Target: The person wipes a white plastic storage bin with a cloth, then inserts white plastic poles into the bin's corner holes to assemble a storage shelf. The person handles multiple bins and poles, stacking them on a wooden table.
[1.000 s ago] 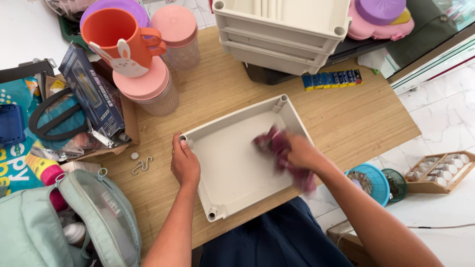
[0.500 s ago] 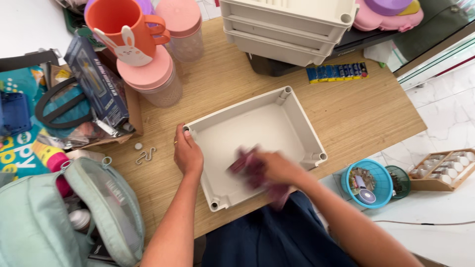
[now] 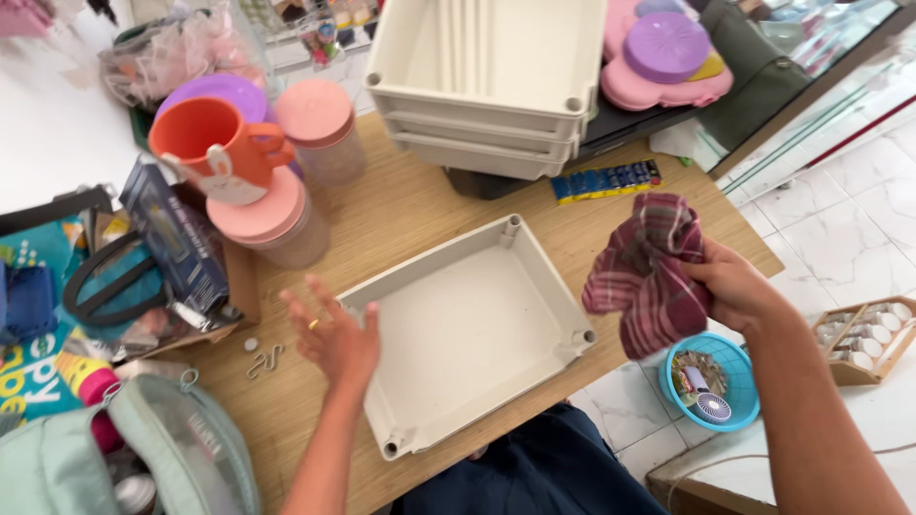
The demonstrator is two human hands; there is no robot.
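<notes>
Wooden table (image 3: 401, 205) is topped by a grey plastic tray (image 3: 468, 329), long axis running diagonally, near-left to far-right. Left hand (image 3: 336, 334) is held open, fingers spread, just beside the tray's left rim. Plaid cloth (image 3: 649, 267) is gripped bunched in the right hand (image 3: 730, 286), off the tray's right edge.

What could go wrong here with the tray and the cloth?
The tray overhangs the table edge at its near corner, and the left hand is open, no longer gripping it, so a bump might tip it off. The cloth in the right hand hangs over the floor basket and could drop in.
</notes>
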